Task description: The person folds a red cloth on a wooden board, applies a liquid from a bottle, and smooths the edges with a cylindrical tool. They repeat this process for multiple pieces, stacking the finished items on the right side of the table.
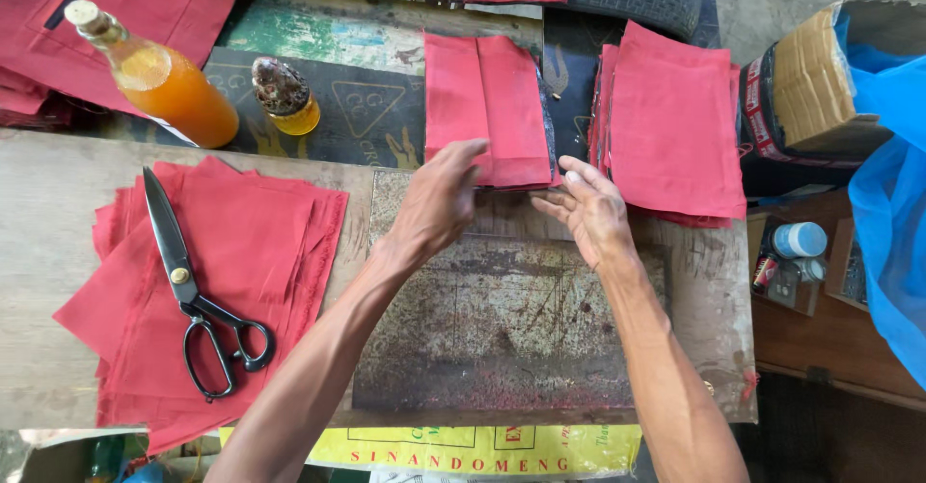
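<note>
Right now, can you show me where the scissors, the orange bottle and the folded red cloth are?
scissors (183, 276): head view, on the pivot screw.
orange bottle (178, 97): head view, on its body.
folded red cloth (487, 107): head view, on its top face.

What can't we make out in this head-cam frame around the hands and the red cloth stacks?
- Head view: lower edge of the folded red cloth stack, covered by the left hand and right hand.
- Piece count in the right-side red cloth pile: layers too thin to tell.
- Cloth under the black scissors: partly covered.
- Blue plastic bag: cut off by the right edge.
</note>
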